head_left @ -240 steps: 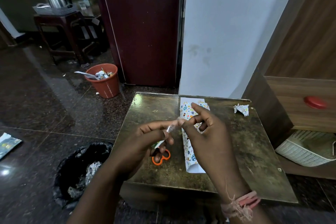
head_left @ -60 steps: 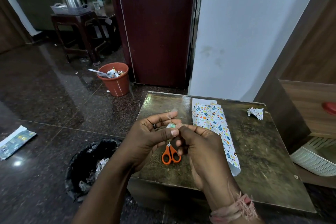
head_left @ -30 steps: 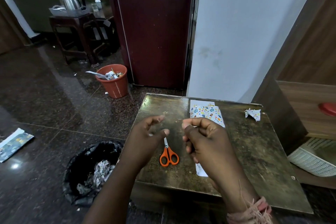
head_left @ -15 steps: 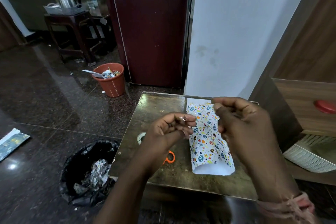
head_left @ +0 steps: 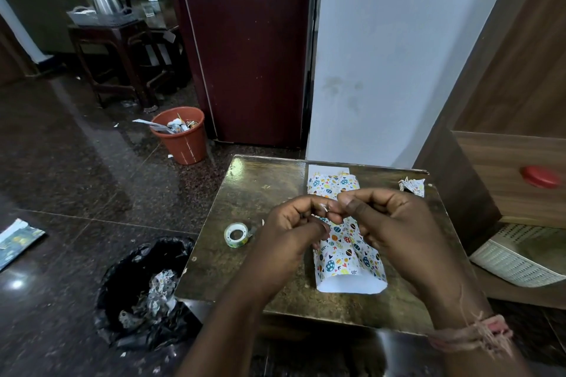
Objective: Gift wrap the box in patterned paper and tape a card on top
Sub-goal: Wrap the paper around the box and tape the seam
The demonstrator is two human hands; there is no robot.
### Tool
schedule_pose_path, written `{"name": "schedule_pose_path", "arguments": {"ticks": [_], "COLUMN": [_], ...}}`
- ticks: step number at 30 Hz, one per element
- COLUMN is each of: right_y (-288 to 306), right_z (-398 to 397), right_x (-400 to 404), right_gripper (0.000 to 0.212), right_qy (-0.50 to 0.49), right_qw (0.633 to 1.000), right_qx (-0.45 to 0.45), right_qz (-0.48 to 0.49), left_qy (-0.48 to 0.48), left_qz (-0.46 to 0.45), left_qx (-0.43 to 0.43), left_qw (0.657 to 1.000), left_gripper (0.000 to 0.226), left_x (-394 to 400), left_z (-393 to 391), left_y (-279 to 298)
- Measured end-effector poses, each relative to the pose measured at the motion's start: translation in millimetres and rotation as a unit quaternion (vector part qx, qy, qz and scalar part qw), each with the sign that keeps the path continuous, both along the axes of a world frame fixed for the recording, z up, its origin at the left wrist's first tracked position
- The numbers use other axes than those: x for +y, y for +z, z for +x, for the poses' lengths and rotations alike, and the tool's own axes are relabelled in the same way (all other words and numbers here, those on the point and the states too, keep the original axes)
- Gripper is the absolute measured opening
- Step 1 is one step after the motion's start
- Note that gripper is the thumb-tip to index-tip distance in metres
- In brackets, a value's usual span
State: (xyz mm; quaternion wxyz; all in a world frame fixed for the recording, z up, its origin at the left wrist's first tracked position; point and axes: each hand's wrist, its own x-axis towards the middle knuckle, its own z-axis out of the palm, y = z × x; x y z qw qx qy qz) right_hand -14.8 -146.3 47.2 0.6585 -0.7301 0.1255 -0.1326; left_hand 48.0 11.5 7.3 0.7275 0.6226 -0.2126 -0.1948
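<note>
Since half a second ago, both hands have come closer together above the wrapped box, and the scissors are now hidden while a tape roll (head_left: 236, 234) shows on the bench (head_left: 254, 184). Left hand (head_left: 294, 232) and right hand (head_left: 395, 223) are held with the fingers curled, and their fingertips meet around a small shiny piece of clear tape (head_left: 325, 207); each hand pinches one end of it, as far as I can see. Under the hands lies the box in patterned paper (head_left: 346, 257), flat on the bench, with its near end still open and showing the white inside of the paper. A white sheet (head_left: 327, 169) shows beyond its far end; whether this is the card I cannot tell. The tape roll lies flat to the left of the left hand, near it but not touching. A crumpled paper scrap (head_left: 413, 185) sits at the far right corner of the bench. On the floor to the left stands a black bin bag (head_left: 144, 294) with paper waste, and farther away an orange bucket (head_left: 180, 139).
</note>
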Motion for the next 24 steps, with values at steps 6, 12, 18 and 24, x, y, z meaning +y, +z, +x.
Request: {"name": "schedule_pose_path", "arguments": {"ticks": [6, 12, 18, 24], "right_y": [3, -5, -15, -25], "right_z": [-4, -2, 2, 0], "right_x": [-3, -4, -8, -26], "right_gripper": [0.023, 0.009, 0.013, 0.012], "right_qy": [0.028, -0.009, -0.084, -0.140], "right_qw": [1.000, 1.000, 0.995, 0.990], "right_qx": [-0.006, -0.005, 0.000, 0.014], "right_qz": [0.013, -0.025, 0.052, 0.026], "left_qy": [0.008, 0.017, 0.105, 0.200], "left_qz": [0.000, 0.040, 0.069, 0.118], "left_qx": [0.013, -0.021, -0.008, 0.012], "left_qw": [1.000, 0.999, 0.992, 0.973], "left_gripper": [0.033, 0.031, 0.026, 0.019], "left_x": [1, 1, -12, -10], "left_z": [0, -1, -5, 5], "left_y": [0, 1, -2, -14]}}
